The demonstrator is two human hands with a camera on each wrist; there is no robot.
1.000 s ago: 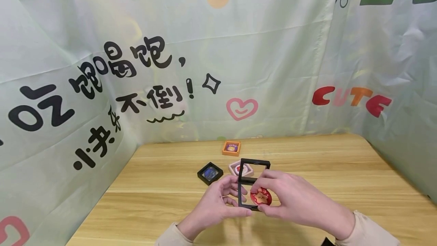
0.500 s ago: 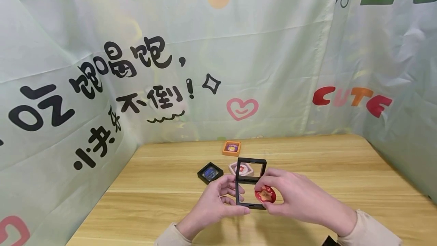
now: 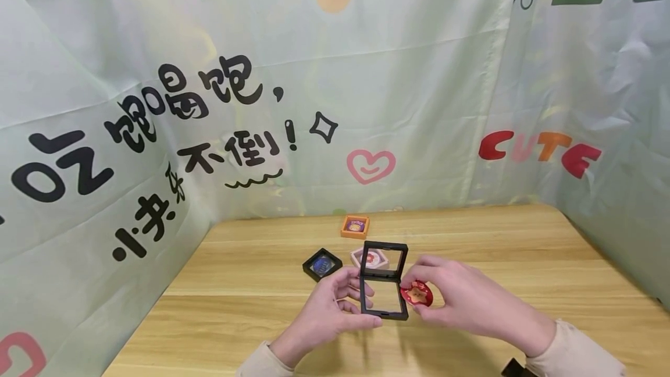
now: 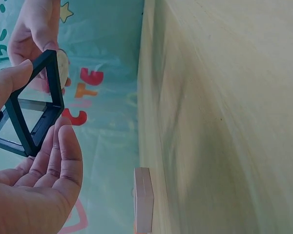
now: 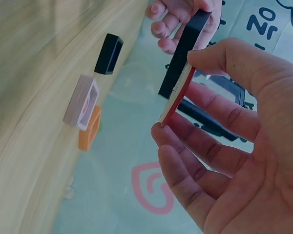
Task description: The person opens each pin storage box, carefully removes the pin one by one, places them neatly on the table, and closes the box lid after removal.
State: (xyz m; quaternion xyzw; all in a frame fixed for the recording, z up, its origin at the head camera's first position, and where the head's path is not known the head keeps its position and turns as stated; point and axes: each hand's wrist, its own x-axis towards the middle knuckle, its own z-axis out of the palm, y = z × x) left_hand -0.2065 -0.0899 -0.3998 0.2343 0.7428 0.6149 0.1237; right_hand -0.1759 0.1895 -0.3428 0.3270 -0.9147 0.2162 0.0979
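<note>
My left hand grips a black hinged display frame by its left side, thumb along the bottom edge. The frame stands opened like a book, with see-through panes in both halves. Just to its right, my right hand pinches a round red badge bearing an orange star-shaped character. In the right wrist view the badge appears nearly edge-on, its pale back toward the frame. The left wrist view has the fingers behind the frame's open corner. Both things are held above the table.
On the wooden table lie a black frame with a blue badge, a pink frame partly behind the held one, and an orange frame farther back. Printed cloth walls the table's back and sides.
My right hand has drawn the red badge rightward, from over the lower pane to beside the frame. The held frame has shifted slightly left. The three frames on the table stay put.
</note>
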